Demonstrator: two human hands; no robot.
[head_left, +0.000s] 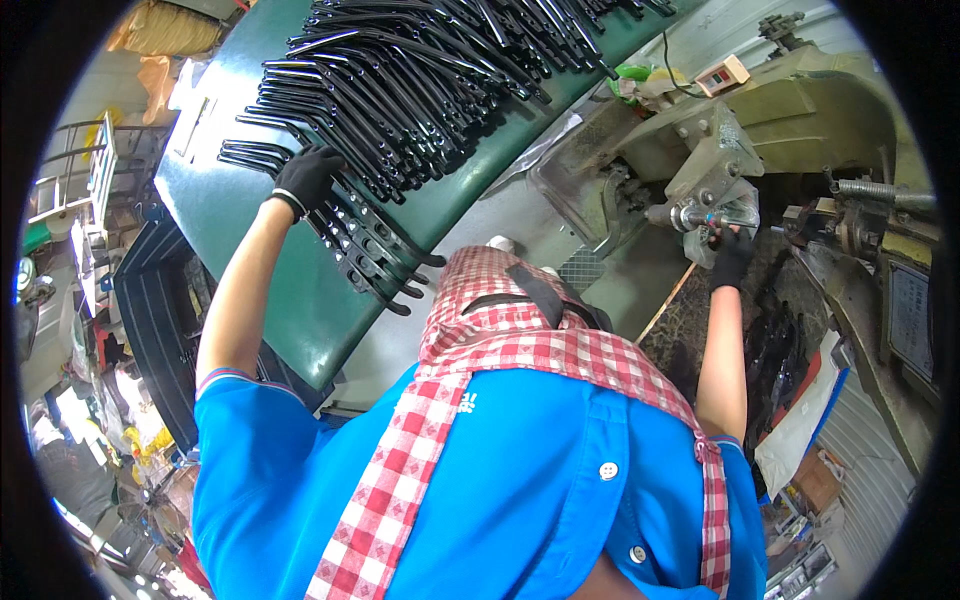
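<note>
My left hand (306, 180), in a black glove, is closed over black metal bars at the near edge of many bent bars (420, 110) lying in rows on the green table (240, 260). Several flat, slotted black pieces (365, 245) lie just beside it. My right hand (732, 258), also gloved, reaches up into a machine (820, 140) at the right, its fingers curled at the bright metal tooling (708, 216). What those fingers hold, if anything, is hidden.
A dark plastic crate (140, 300) stands left of the table. A small switch box (722, 76) with a cable sits on the machine's top. Below the tooling, dark pieces (775, 350) lie beside a white sheet (785, 440). Cluttered shelving and goods line the far left.
</note>
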